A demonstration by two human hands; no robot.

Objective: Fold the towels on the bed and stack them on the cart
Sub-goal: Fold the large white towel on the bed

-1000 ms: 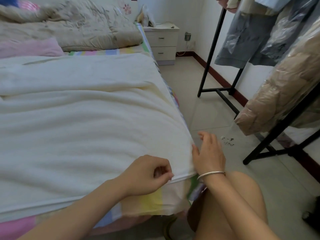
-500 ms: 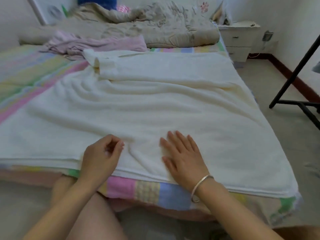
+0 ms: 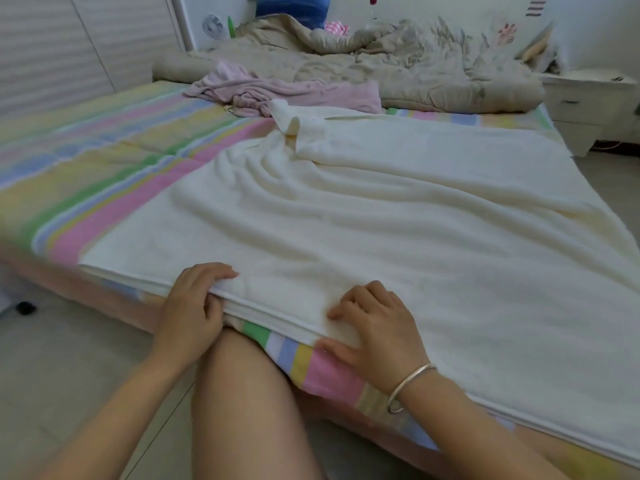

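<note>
A large cream towel (image 3: 398, 216) lies spread over the striped bed (image 3: 104, 174), doubled in layers along its near edge, with wrinkles running toward a bunched far-left corner. My left hand (image 3: 194, 306) grips that near edge, fingers on top and thumb tucked under the layers. My right hand (image 3: 374, 323), with a silver bangle on the wrist, grips the same edge further right, fingers bent on the cloth and thumb below the hem. A crumpled pink towel (image 3: 277, 93) lies behind the cream one. No cart is in view.
A beige quilt (image 3: 398, 64) is heaped at the head of the bed with a blue pillow (image 3: 294, 8) behind it. A white nightstand (image 3: 595, 105) stands at the right. My bare knee (image 3: 249, 393) is against the bed's edge. Tiled floor lies to the left.
The view has swung left from the bed's right corner. Both hands moved left along the near edge; my right hand went from lying flat on the towel to gripping its hem.
</note>
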